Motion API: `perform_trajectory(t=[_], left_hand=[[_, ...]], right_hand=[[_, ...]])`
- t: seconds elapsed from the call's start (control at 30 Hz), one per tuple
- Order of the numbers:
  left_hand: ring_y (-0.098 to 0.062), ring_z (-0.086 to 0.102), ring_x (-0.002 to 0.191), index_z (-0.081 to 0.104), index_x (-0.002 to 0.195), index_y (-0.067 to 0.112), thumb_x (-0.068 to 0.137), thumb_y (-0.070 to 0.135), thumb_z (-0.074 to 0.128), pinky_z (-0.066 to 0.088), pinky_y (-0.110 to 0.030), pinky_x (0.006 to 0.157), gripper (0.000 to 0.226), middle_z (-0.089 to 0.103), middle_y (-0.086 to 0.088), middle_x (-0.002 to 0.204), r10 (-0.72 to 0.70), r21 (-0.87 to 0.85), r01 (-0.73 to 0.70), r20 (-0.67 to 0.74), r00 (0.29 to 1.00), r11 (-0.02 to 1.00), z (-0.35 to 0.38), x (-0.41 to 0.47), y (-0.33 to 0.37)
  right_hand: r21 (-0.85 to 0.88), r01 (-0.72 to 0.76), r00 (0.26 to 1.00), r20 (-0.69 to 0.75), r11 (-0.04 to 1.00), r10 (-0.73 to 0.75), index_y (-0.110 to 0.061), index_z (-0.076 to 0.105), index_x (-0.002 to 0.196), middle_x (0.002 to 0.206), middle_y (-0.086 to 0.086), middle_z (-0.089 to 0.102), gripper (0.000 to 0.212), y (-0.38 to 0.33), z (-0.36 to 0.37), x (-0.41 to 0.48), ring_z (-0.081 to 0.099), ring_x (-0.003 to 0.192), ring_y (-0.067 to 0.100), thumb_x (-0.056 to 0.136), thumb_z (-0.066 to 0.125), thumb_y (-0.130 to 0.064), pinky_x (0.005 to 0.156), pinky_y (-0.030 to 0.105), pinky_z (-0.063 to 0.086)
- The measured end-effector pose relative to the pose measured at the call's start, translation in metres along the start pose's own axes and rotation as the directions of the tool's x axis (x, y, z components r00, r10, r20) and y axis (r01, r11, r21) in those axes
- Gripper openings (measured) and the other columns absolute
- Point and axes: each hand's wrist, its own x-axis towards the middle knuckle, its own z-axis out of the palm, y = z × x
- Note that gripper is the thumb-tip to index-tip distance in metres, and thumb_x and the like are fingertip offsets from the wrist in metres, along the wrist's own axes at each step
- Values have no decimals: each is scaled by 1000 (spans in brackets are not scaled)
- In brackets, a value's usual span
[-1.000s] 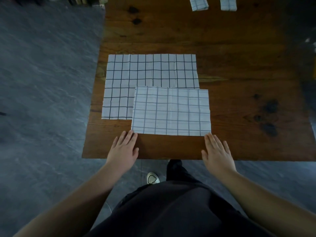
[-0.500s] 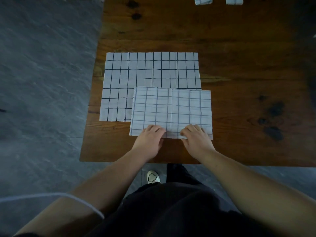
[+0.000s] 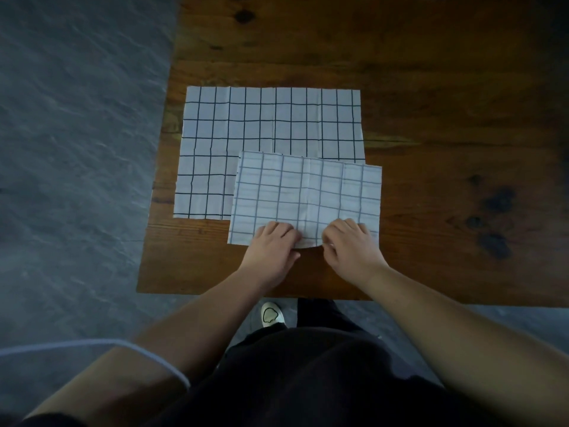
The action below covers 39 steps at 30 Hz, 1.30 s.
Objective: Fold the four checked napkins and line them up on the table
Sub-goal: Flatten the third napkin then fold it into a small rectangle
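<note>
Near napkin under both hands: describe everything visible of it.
The near napkin is a white cloth rectangle with a faint grey-blue check and vertical creases. It lies flat on the wooden table, its far left corner overlapping the spread black-checked napkin. The left hand and right hand pinch its near edge, which bulges between them.

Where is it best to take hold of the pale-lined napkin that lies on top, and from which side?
I would take the pale-lined napkin by its near edge, coming from the person's side: that edge lies free on the table, while the far edge overlaps the dark-lined napkin. The left hand and right hand pinch there, either side of the centre crease.
</note>
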Motion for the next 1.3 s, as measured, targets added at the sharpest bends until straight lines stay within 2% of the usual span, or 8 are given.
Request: perform_trajectory(t=[0.3,0.5,0.6,0.7,0.83,1.0,1.1,1.3], left_hand=[[-26,59,96,68,99,18,91,19,68,47,-42,85,9,69,2,97,75,-37,-92,-325,943,995,-38,-8,6],[-24,61,95,71,103,20,93,24,69,50,-41,84,11,72,3,97,215,-2,-227,-310,926,974,-84,-24,17],[-25,61,92,73,109,16,94,20,68,50,-40,82,16,74,1,99,211,-32,-233,-319,924,972,-111,-30,26],[-14,60,91,75,111,17,96,20,67,52,-32,83,17,72,7,100,124,-192,-183,-284,951,964,-139,-36,41],[-3,58,86,72,101,27,97,28,65,46,-24,75,8,65,18,89,-64,-406,-6,-159,985,914,-170,-39,58],[-10,62,81,67,82,30,96,26,68,46,-24,71,14,67,11,82,-68,-532,-40,-182,981,846,-209,-45,79],[-10,60,78,69,84,27,96,29,68,47,-29,73,12,67,7,81,-51,-556,-77,-211,976,828,-231,-46,95],[-2,63,79,69,91,33,94,35,70,44,-18,67,4,70,13,83,-24,-447,-123,-308,951,886,-272,-37,140]], right_hand=[[51,-13,984,-179,999,22,-27,51,96,87,-11,56,9,-29,-44,-26,51,81,14,103,47,-25,93,39,42],[-22,-20,954,-299,1000,13,-28,56,127,106,-8,68,29,-48,-79,-44,59,102,18,107,37,-37,103,46,44],[-97,-13,935,-354,995,-23,-34,54,130,111,-11,69,31,-56,-103,-48,60,109,19,107,34,-41,106,48,42],[-185,-11,883,-463,983,-77,-29,63,125,111,-11,71,25,-71,-128,-55,60,106,14,106,45,-32,107,42,37],[-183,-53,808,-585,982,-65,-25,63,125,124,-7,64,24,-86,-144,-68,54,124,18,103,53,-32,111,44,36],[-72,12,703,-708,997,-59,-19,60,129,132,-1,57,29,-101,-158,-91,48,129,19,101,55,-27,113,42,40],[107,69,724,-690,992,24,-22,58,131,129,-9,58,30,-106,-166,-103,52,122,9,102,57,-28,102,29,49],[410,158,766,-625,898,150,-29,55,135,123,-19,60,36,-94,-186,-118,59,113,1,100,62,-34,99,32,57]])
